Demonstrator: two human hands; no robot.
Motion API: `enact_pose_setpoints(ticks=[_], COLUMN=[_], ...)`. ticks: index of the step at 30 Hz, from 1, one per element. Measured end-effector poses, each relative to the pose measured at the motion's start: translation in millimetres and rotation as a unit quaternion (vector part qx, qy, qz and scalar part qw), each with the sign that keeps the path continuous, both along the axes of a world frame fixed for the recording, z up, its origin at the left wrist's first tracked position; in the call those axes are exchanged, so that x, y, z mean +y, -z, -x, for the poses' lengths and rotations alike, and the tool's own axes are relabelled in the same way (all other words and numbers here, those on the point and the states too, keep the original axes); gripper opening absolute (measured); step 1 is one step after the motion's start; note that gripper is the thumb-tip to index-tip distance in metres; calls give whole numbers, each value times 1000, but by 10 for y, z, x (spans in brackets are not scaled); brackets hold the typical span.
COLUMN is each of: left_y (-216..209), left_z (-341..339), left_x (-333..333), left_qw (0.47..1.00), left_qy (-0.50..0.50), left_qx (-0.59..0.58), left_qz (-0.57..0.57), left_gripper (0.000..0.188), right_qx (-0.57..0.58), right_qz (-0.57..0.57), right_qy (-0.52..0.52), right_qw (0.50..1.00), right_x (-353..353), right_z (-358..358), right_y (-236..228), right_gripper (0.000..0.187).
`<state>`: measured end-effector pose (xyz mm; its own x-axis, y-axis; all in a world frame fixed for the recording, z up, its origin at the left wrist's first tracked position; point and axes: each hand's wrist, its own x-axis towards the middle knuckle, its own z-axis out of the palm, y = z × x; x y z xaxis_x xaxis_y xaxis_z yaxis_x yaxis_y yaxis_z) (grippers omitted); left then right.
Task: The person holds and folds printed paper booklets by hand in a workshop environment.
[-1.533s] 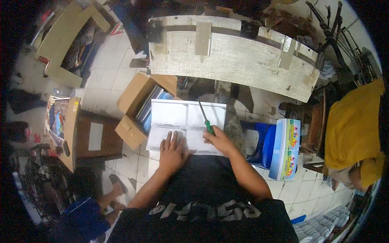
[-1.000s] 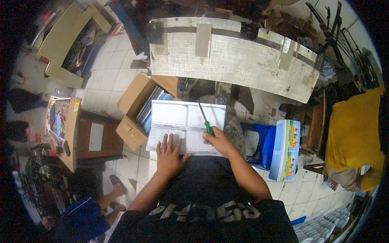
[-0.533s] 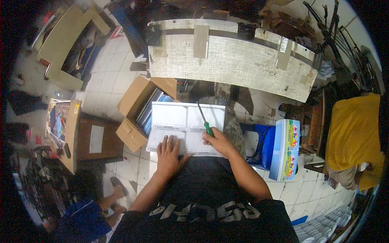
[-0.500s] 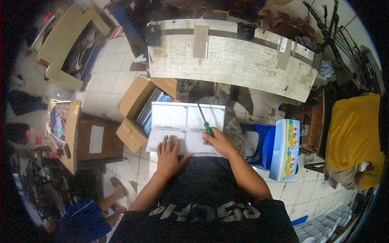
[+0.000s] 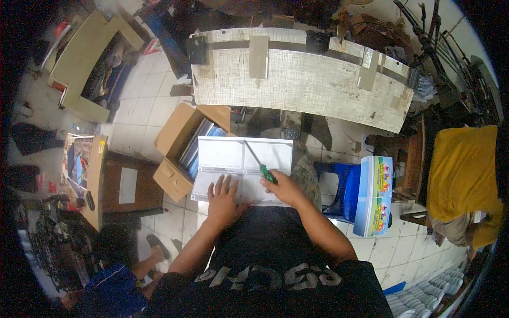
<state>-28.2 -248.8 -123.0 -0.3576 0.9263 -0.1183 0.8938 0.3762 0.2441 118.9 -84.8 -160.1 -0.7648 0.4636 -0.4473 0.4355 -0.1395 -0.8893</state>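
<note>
Head view: left hand (image 5: 224, 197) lies flat, fingers spread, on the white panel (image 5: 241, 169); right hand (image 5: 283, 188) pinches the screwdriver (image 5: 258, 163) above it. Nothing moved since before.

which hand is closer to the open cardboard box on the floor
Left. The left hand lies flat on the white panel, just right of the cardboard box. The right hand, holding the green-handled screwdriver, is farther right.

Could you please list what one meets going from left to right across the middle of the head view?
Dark wooden stool → open cardboard box → left hand on the flat white panel → right hand gripping a green-handled screwdriver → blue plastic stool → colourful upright box → person in yellow.
</note>
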Motion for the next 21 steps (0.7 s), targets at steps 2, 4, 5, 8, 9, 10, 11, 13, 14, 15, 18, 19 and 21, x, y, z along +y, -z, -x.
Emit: enact_pose_setpoints(ticks=[2, 4, 5, 8, 9, 10, 11, 13, 14, 15, 18, 19, 21], left_y=[-92, -105, -93, 353, 442, 428, 387, 232, 270, 278, 398, 409, 407], left_z=[-68, -134, -161, -96, -87, -134, -164, -197, -155, -163, -148, -135, -103], left_x=[251, 500, 588, 566, 524, 536, 529, 597, 538, 560, 617, 609, 640], left_qw=[994, 941, 810, 806, 788, 782, 782, 750, 743, 745, 704, 706, 711], left_qy=[17, -107, -224, -219, -242, -246, -246, -260, -266, -261, -283, -284, -314], left_qx=[-48, -294, -517, -522, -547, -549, -548, -594, -597, -598, -641, -639, -623], left_qz=[-94, -132, -161, -171, -147, -164, -166, -127, -140, -140, -115, -116, -90], left_gripper=[59, 52, 46, 34, 33, 33, 33, 33, 34, 34, 36, 36, 36], right_qx=[46, 29, 9, 55, 90, 139, 103, 115, 60, 64, 146, 184, 160], right_qz=[-53, -108, -164, -150, -182, -148, -78, -86, -15, 10, 23, 35, 37], right_qy=[5, -50, -105, -105, -110, -122, -3, 165, 271, 346, 483, 503, 518], right_qw=[998, 992, 981, 982, 973, 971, 992, 976, 960, 936, 863, 844, 839], right_x=[-22, 1, 23, 58, 124, 349, 470, 1020, 1218, 1534, 2256, 2393, 2580], right_z=[0, 3, 2, -85, -137, -220, -311, -515, -399, -431, -344, -234, -47], right_y=[-55, -100, -124, -70, -5, 41, 154, 517, 320, 451, 931, 997, 1119], right_gripper=[39, 41, 44, 47, 48, 46, 41, 33, 31, 24, 48, 48, 48])
